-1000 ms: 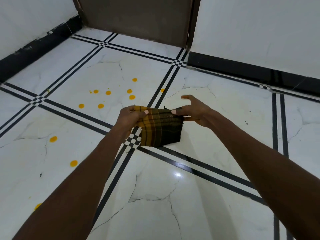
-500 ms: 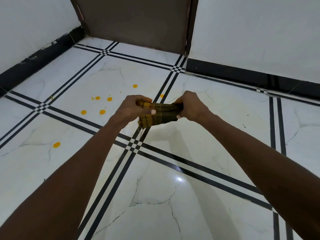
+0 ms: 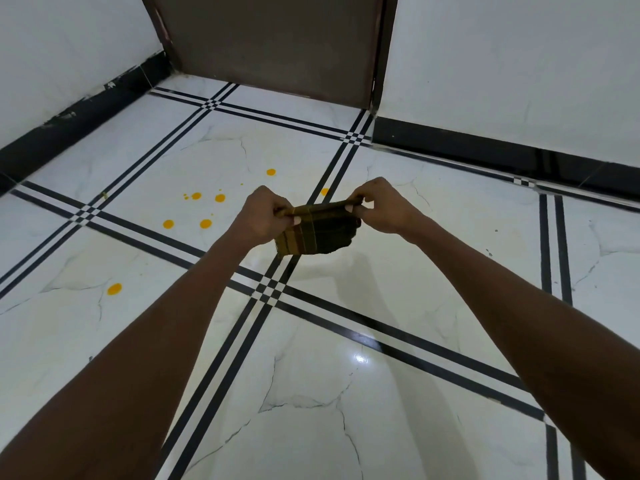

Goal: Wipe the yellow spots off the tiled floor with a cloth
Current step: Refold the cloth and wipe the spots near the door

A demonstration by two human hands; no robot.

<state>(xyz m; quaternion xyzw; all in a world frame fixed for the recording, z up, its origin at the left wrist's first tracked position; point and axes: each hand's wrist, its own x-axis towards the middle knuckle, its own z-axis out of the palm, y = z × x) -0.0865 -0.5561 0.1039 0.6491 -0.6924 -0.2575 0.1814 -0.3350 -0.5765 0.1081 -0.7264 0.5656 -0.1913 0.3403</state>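
Note:
A folded checked cloth [image 3: 313, 233], dark green and yellow, hangs above the floor between both hands. My left hand [image 3: 263, 218] pinches its left top corner and my right hand [image 3: 381, 206] pinches the right top corner. Several yellow spots [image 3: 205, 223] dot the white marble tile to the left of the hands. One larger yellow spot [image 3: 114, 289] lies on the nearer left tile. Another yellow spot [image 3: 324, 191] shows just beyond the cloth, partly hidden by it.
The tiled floor [image 3: 346, 393] is white marble with black double stripes crossing under the hands. A brown door [image 3: 277, 46] stands at the far end. White walls with black skirting [image 3: 485, 150] close in the left and right sides.
The cloth was folded over from a wider open panel into a smaller, thicker piece. Both hands stayed on its top edge, and the view lifted slightly so the nearest spots dropped out.

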